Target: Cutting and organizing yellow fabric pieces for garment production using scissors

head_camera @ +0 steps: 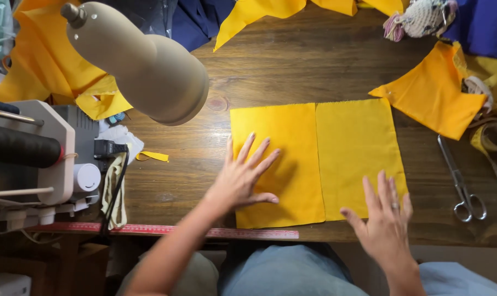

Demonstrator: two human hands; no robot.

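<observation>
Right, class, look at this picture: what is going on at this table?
A person sits at a wooden table and presses both hands flat on two yellow fabric pieces lying side by side. The left hand rests on the left piece, the right hand on the right piece's lower corner. Scissors lie to the right, a sewing machine to the left.

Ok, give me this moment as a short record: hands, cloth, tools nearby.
left hand: flat, fingers spread, on left yellow panel
right hand: flat, on lower corner of right yellow panel
panels: side by side on wooden table, edges meeting
scissors: right of panels, untouched
red ruler: along near table edge
sewing machine: far left
</observation>
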